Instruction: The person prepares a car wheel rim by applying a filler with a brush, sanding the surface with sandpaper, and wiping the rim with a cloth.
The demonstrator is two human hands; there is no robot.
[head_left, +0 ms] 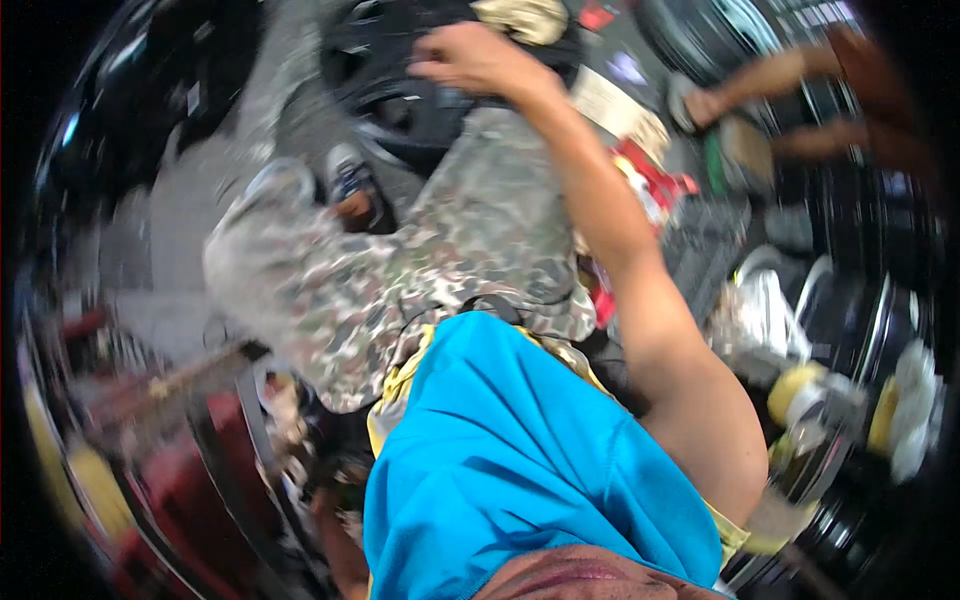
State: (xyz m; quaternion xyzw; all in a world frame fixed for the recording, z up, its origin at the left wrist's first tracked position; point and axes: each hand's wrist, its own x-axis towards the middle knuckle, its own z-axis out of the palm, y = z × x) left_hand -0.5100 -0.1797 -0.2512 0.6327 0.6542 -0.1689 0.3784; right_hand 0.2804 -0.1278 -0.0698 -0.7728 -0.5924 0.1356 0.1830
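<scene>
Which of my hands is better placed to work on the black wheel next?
Likely your right hand: it's stretched out over the black wheel, while I can't make out your left hand anywhere near it.

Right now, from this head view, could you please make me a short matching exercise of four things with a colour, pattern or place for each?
Column one:
1. Right hand
2. Shirt
3. Trousers
4. Crumpled pale tan item

Column two:
A. Camouflage-patterned
B. At the top edge of the picture, to the right of the hand's fingers
C. Over the black wheel; contact cannot be told
D. Mostly bright blue

Right pairs: 1-C, 2-D, 3-A, 4-B.
</scene>
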